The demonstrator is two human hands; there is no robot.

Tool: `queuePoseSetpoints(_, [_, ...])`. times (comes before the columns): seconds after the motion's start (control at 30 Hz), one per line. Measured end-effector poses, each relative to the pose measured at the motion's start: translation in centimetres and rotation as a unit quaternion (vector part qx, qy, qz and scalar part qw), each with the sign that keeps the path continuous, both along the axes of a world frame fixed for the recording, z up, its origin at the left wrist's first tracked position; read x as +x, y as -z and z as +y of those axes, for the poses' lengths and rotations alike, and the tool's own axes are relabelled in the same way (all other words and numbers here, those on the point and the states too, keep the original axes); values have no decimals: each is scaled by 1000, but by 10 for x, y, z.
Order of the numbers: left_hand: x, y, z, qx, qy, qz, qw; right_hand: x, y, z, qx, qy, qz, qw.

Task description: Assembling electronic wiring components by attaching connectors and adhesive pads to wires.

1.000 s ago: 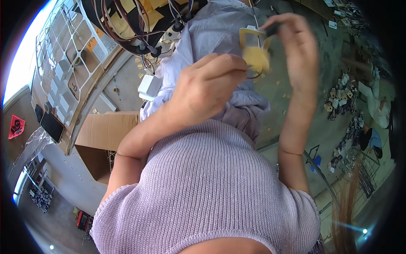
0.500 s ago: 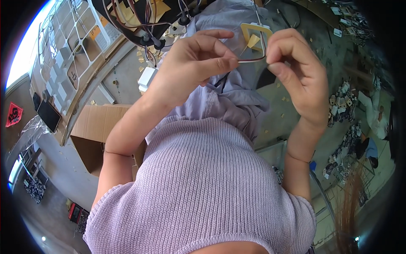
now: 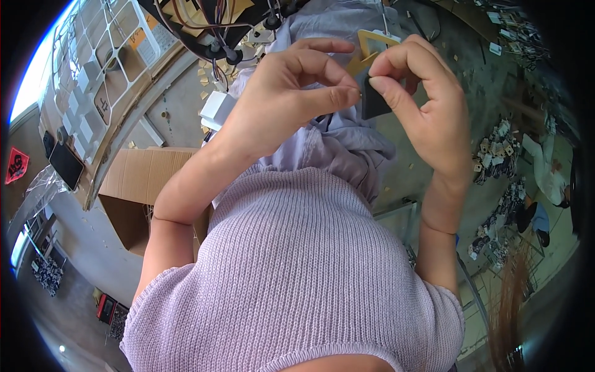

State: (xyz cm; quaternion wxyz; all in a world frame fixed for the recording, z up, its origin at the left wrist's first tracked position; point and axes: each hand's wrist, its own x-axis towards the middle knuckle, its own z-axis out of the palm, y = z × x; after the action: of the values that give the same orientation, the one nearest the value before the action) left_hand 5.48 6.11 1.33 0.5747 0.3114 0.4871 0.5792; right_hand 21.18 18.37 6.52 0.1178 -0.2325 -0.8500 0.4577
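Note:
My left hand (image 3: 297, 87) has its thumb and index finger pinched together, with the other fingers loosely bent. Facing it, the pinched fingertips of my right hand (image 3: 427, 93) are only a small gap away. The thin wire that ran between them a moment ago is hidden by the fingers now. Behind the right fingers is a yellow square frame (image 3: 362, 44) with a white strip, partly covered. A thin cord (image 3: 384, 17) runs up from it. Below the fingertips shows a dark grey flat shape (image 3: 374, 106), whose kind I cannot tell.
At upper left, wires with black round connectors (image 3: 233, 56) hang over a dark surface. A white box (image 3: 217, 110) stands near my left wrist, and an open cardboard box (image 3: 139, 177) below it. A black phone (image 3: 66, 166) lies on the bench edge. Wire bundles (image 3: 496, 152) lie at right.
My right hand has moved left, closer to my left hand, which has shifted slightly right. The wire stretch between them has gone out of sight. More of the dark grey shape shows between the hands.

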Motion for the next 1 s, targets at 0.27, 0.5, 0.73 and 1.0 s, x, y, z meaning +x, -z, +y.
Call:
queuePoseSetpoints(0.27, [-4,1,-2,-45,-13,-14,999,-5,26,-13,3,113,117,987])
queuePoseSetpoints(0.5, [2,2,-3,40,-31,-30,998,1,29,-11,-116,65,182,974])
queuePoseSetpoints(0.73, [12,6,-4,156,-81,91,980,0,22,-20,-112,121,197,966])
queuePoseSetpoints(1.0, [18,2,-9,61,-133,275,950,7,20,-26,-21,111,111,987])
